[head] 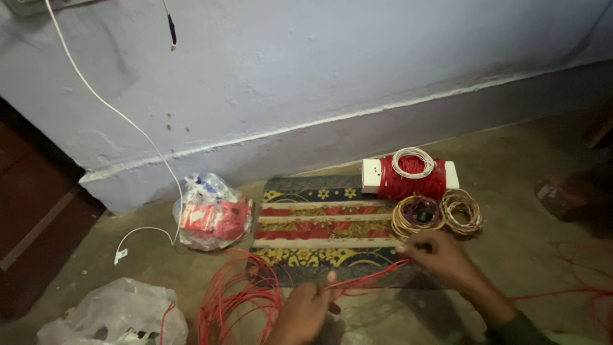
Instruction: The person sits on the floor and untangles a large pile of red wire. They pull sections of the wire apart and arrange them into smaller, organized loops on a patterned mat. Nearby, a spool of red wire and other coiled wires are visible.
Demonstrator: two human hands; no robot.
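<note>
Head view looked down on a dim concrete floor (pixel 530 191) at the foot of a pale blue wall (pixel 332 70). Nearest the camera, the left hand (pixel 303 313) was closed, its fingers (pixel 314 292) pinched together on a red thread (pixel 367 280). That thread ran taut from those fingers up and rightward to the right hand (pixel 447 255), whose fingers (pixel 408 246) were likewise closed on it. Whether the right thumb pressed the thread could not be told.

Just left of the left fingers lay a loose tangle of red thread (pixel 233 300), touching the near edge of a patterned mat (pixel 319 223). Farther left of that, at the frame's bottom, sat a crumpled white plastic bag (pixel 112 313). More red thread (pixel 575 291) trailed across the floor to the right of the right wrist.

Just beyond the right fingers, two stacks of thin bangles (pixel 418 214) and (pixel 461 211) lay side by side, close to touching each other. Beyond these rested a white block wound with red thread (pixel 408 179), with a small white ring (pixel 412 163) lying on top of the winding.

Beyond and left of the left fingers, off the mat's corner, sat a clear bag holding red packets (pixel 214 214). A white cable (pixel 121 115) hung down the wall and ended in a plug on the floor, well apart from both hands.
</note>
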